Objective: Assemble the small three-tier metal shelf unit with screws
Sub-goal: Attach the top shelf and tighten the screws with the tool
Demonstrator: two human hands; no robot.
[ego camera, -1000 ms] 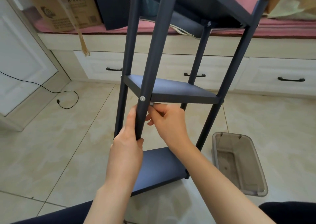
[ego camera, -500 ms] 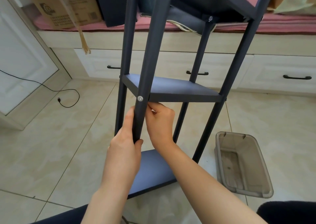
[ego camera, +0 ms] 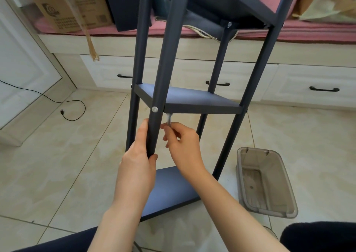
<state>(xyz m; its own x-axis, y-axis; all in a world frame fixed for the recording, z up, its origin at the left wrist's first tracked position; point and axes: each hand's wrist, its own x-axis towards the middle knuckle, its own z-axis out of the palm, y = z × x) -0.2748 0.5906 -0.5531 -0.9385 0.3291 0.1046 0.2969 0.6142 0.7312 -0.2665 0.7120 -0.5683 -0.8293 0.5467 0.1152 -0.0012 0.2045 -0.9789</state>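
Where the tiled floor (ego camera: 57,165) meets the drawer fronts of a window bench (ego camera: 289,78), a dark metal shelf unit (ego camera: 185,101) stands between the person's knees, tilted away toward the bench.

Item: shelf unit. Four round posts, three flat tiers. The top tier (ego camera: 227,3) reaches up past the bench edge, the middle tier (ego camera: 192,99) sits level with the drawers, the bottom tier (ego camera: 169,190) lies nearest the floor, partly hidden by the forearms.

Item: near post (ego camera: 163,59). A silver screw head (ego camera: 154,109) shows on it at the front corner of the middle tier. A second screw head (ego camera: 229,24) shows on the far post under the top tier.

Item: left hand (ego camera: 136,167). Fingers and thumb wrapped around the near post, just below the screw head.

Item: right hand (ego camera: 183,146). Fingertips pinch a small silver tool (ego camera: 169,119), its type too small to tell, which stands upright with its upper end touching the underside edge of the middle tier, just beside the near post.

Item: clear plastic bin (ego camera: 265,182). On the floor to the right of the unit, near the right front post but apart from it.

Item: black cable (ego camera: 63,107). Loops across the floor to the left, well apart from the unit; bare tile lies between them.

Item: cardboard box (ego camera: 67,7). On the pink cushion (ego camera: 308,32) atop the bench, at its left end.
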